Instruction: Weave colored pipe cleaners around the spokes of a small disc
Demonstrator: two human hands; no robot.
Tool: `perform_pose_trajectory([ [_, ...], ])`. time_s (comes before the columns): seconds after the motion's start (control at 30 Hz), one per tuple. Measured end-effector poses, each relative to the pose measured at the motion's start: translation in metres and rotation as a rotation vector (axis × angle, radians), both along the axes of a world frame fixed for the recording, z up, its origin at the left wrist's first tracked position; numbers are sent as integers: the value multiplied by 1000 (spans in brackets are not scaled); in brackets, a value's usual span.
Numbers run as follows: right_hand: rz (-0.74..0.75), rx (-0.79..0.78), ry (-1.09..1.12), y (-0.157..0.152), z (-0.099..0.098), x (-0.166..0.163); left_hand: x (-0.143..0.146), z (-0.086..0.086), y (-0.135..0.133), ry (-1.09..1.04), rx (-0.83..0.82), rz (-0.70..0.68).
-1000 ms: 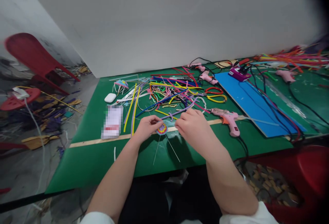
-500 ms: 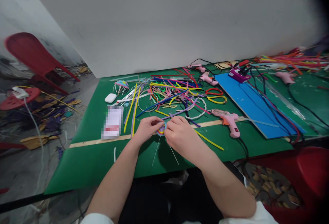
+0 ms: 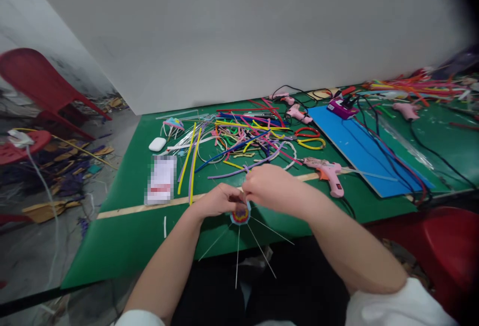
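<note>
Clamping disc [image 3: 240, 216] near table edge [image 3: 123, 270] with left fingers [image 3: 228, 191]; grip of right fingers [image 3: 253, 184] unclear.

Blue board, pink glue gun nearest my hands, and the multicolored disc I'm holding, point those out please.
Blue board [image 3: 352, 149]: head view, bare top surface.
Pink glue gun [image 3: 330, 170]: head view, on its body.
Multicolored disc [image 3: 240, 215]: head view, near its visible middle.

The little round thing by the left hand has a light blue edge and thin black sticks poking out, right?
No: in the head view, the sticks poking from the round thing by the left hand are pale, not black. The rest fits.
</note>
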State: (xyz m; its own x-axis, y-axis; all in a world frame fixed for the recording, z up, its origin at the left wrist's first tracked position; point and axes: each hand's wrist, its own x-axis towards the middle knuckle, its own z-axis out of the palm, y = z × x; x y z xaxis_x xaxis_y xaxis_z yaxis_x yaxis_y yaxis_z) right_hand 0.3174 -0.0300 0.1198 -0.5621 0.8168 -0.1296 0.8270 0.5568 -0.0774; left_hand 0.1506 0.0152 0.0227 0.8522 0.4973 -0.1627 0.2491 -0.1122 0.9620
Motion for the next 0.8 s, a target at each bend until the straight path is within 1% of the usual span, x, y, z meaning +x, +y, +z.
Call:
perform_pose_trajectory([
  [0.07,-32,-123,41,14,8,8,-1,7,-1,-9,-46,-27],
  [0.13,-2,-293,126,30,11,16,-2,12,-2,-16,-91,-30],
  [0.23,28,-507,294,49,4,26,-5,15,-2,-32,-154,-18],
  [0.3,33,-551,403,56,-7,30,-7,15,-1,-60,-190,19],
  [0.33,27,-553,451,57,-14,31,-7,15,0,-81,-202,55],
  [0.4,-10,-541,552,55,-29,33,-9,15,1,-131,-220,170],
  [0.5,-135,-504,686,47,-51,36,-11,17,3,-190,-235,372],
  [0.57,-218,-466,765,41,-64,38,-12,17,5,-220,-236,469],
  [0.63,-271,-444,824,37,-73,41,-12,15,6,-242,-227,532],
  [0.7,-299,-386,847,35,-79,42,-11,13,8,-248,-214,572],
  [0.77,-270,-248,856,32,-79,40,-9,11,9,-249,-198,593],
  [0.8,-231,-166,863,31,-78,39,-9,11,10,-249,-188,598],
])
